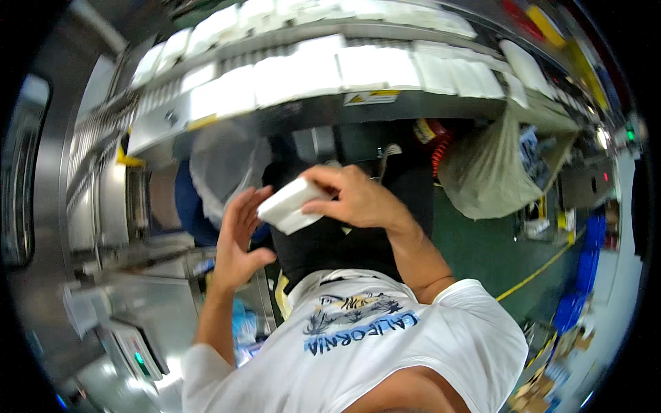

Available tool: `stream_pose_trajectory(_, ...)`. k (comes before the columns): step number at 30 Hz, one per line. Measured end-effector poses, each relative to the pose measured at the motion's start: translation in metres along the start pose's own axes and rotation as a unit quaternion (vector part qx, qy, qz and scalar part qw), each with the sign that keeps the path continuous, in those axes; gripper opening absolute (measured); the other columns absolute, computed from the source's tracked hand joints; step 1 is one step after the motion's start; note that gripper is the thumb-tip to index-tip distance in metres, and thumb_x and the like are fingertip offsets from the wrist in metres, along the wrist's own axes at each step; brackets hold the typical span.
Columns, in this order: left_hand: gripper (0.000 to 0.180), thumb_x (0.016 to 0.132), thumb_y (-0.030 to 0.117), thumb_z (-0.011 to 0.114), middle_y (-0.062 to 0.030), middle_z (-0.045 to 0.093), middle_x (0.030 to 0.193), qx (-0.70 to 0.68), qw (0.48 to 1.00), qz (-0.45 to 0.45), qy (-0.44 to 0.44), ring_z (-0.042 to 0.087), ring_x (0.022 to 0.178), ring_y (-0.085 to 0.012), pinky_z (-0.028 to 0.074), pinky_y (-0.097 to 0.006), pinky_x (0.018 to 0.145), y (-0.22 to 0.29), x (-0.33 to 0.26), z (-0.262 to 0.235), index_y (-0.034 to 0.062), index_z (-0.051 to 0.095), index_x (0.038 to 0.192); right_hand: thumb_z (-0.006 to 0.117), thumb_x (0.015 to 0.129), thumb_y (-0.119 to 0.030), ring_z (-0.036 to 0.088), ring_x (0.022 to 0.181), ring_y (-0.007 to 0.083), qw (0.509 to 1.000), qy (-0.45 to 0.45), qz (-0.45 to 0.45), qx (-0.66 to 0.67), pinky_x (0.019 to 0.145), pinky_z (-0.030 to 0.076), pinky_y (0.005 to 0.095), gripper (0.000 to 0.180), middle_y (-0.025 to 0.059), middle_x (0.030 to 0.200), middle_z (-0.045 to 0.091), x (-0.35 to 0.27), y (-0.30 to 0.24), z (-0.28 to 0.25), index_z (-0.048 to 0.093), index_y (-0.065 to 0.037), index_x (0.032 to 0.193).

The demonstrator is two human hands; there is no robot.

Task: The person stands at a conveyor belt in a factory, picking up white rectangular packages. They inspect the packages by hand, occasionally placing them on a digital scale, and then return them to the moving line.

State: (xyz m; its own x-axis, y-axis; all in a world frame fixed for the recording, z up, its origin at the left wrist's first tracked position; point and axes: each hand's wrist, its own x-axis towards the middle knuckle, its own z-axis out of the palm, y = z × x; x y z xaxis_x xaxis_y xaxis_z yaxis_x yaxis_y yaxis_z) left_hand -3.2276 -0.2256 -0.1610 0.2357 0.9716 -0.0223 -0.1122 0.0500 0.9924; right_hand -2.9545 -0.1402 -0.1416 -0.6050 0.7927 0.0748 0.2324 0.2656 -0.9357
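Observation:
A white, flat, folded pad (292, 205) is held in front of my body, above my lap. My right hand (358, 196) is closed on its right end, thumb on the near side and fingers over the far side. My left hand (241, 234) is open beside the pad's left end, fingers stretched up and thumb apart. Whether its fingertips touch the pad I cannot tell. Ahead, similar white folded pads (296, 74) lie side by side along a metal conveyor (155, 131). Whether the pads are cloth or paper does not show.
A bin with a clear plastic liner (224, 165) stands left of my knees. At the right hangs a pale green cloth sack (475, 168), near a red coiled hose (438, 160). Metal machinery (103, 213) lines the left side. Blue crates (589, 265) stand far right.

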Motion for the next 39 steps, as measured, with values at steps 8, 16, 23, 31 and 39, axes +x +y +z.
stream_pose_trajectory(8,0.071,0.082,0.022,0.093,-0.0087,0.064,0.13,0.071,0.994,-0.06,-0.055,0.061,0.119,-0.0159,0.05,-0.032,0.101,0.023,0.013,-0.019,0.0031,0.056,0.139,0.083,0.09,-0.025,0.076,0.091,0.0294,1.0,-0.017,-0.015,-0.005,0.08,0.059,0.0368,0.047,0.0198,0.104,0.075,0.015,-0.026,0.023,0.065,0.002,0.124)
stream_pose_trajectory(16,0.03,0.093,0.01,0.082,-0.0051,0.069,0.104,0.179,0.983,-0.023,-0.027,0.065,0.095,-0.0116,0.054,-0.027,0.082,0.002,0.034,-0.024,-0.0005,0.068,0.117,0.078,0.094,-0.028,0.075,0.085,0.0337,0.996,0.059,0.002,-0.063,0.075,0.057,0.0416,0.038,0.0209,0.095,0.073,0.012,-0.003,0.038,0.065,0.001,0.116)
stream_pose_trajectory(23,0.028,0.091,0.012,0.084,-0.0023,0.067,0.088,0.235,0.972,-0.009,-0.018,0.059,0.076,-0.0077,0.048,-0.025,0.067,-0.003,0.018,-0.04,-0.002,0.068,0.109,0.078,0.094,-0.028,0.066,0.068,0.0235,0.998,0.042,0.044,0.015,0.065,0.05,0.0379,0.035,0.0149,0.08,0.069,0.013,0.015,0.069,0.067,0.001,0.111)
stream_pose_trajectory(31,0.05,0.088,0.002,0.082,-0.0107,0.062,0.121,0.002,0.982,-0.187,0.009,0.063,0.107,-0.0162,0.052,-0.031,0.093,-0.002,0.024,-0.042,-0.0016,0.054,0.129,0.074,0.101,-0.026,0.062,0.075,0.0088,0.981,0.042,0.06,0.18,0.065,0.05,0.0289,0.033,0.0061,0.087,0.073,0.011,0.036,0.073,0.066,0.003,0.115)
stream_pose_trajectory(39,0.022,0.094,0.007,0.077,-0.0028,0.071,0.098,0.095,0.976,-0.191,0.044,0.064,0.083,-0.0191,0.053,-0.038,0.074,0.021,0.025,-0.026,-0.0033,0.068,0.111,0.073,0.102,-0.021,0.065,0.084,0.0089,0.962,0.04,0.087,0.255,0.07,0.055,0.0271,0.035,0.0076,0.098,0.074,0.009,0.042,0.081,0.061,0.003,0.125)
